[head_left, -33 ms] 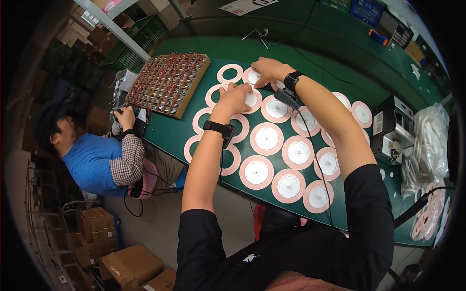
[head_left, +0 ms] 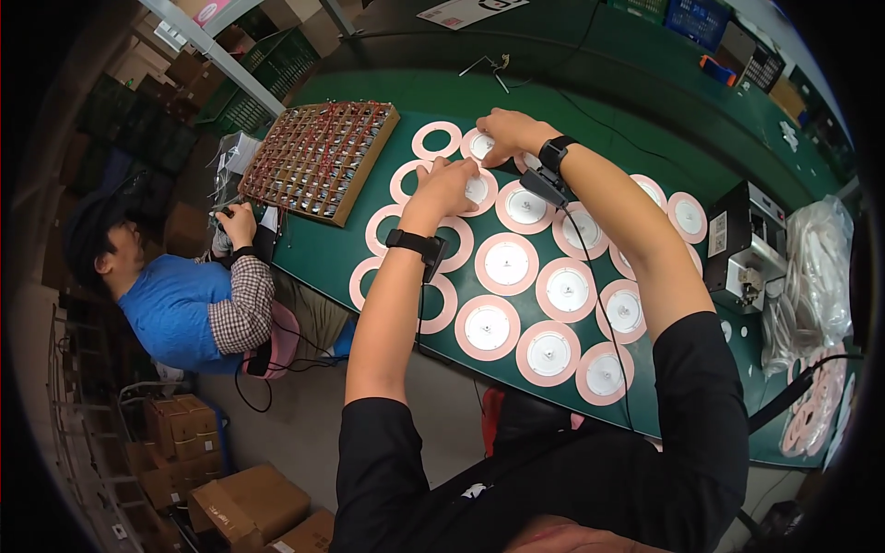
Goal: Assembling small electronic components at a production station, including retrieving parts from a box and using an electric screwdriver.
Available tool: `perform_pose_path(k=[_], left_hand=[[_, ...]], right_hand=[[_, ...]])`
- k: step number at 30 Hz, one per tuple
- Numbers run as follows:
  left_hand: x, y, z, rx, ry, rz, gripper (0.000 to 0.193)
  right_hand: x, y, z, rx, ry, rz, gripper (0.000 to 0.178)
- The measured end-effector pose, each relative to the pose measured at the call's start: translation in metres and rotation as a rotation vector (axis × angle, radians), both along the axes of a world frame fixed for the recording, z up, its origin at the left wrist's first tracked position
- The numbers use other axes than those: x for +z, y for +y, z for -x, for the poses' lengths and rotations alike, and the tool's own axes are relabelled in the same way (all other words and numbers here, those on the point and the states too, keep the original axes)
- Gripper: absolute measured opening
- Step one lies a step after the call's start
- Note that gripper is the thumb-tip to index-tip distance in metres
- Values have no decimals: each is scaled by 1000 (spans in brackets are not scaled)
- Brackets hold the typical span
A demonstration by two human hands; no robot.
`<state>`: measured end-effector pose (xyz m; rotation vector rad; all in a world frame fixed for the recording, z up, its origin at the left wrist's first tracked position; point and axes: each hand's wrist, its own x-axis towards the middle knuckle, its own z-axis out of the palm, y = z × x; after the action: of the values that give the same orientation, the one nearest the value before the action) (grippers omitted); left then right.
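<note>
Flat pink rings lie in rows on the green table. Many carry a white disc, such as the white disc (head_left: 507, 264) in the middle. Others at the left have open centres, such as the pink ring (head_left: 436, 140). My left hand (head_left: 444, 192) is bent over a white disc (head_left: 477, 189) in a pink ring, its fingers gripping round the edge. Just beyond it, my right hand (head_left: 513, 135) curves over another white disc (head_left: 481, 146), with fingers and thumb at its sides. Some fingertips are hidden. Black straps circle both wrists, and a cable hangs from each.
A divided cardboard tray (head_left: 323, 161) with red wires and small parts stands at the left. Beside it sits a co-worker (head_left: 194, 309) in blue. A black and metal machine (head_left: 749, 244) and plastic bags (head_left: 820, 267) are at the right. Cardboard boxes (head_left: 249, 502) stand on the floor.
</note>
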<state>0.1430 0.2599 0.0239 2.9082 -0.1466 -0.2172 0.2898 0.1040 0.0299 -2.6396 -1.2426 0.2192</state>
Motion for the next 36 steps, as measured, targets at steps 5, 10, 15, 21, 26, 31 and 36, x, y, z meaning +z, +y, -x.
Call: perform_pose_path(k=[5, 10, 15, 21, 26, 31, 36], left_hand=[[0, -3, -5, -12, 6, 0, 66], [-3, -1, -4, -11, 5, -14, 66], [-2, -3, -6, -16, 40, -11, 67], [-4, 8, -2, -3, -15, 0, 65], [-3, 2, -5, -6, 1, -3, 65], [-8, -7, -8, 6, 15, -86, 63], [-8, -5, -9, -15, 39, -121, 61]], right_hand=[[4, 8, 1, -116, 36, 130, 62], [-7, 17, 5, -122, -65, 181, 62], [-18, 11, -2, -64, -148, 111, 63], [-12, 30, -15, -41, -138, 4, 53], [-12, 61, -54, -8, -56, -583, 39], [-35, 109, -62, -1, -197, -664, 31], [-28, 136, -59, -18, -5, -610, 32]])
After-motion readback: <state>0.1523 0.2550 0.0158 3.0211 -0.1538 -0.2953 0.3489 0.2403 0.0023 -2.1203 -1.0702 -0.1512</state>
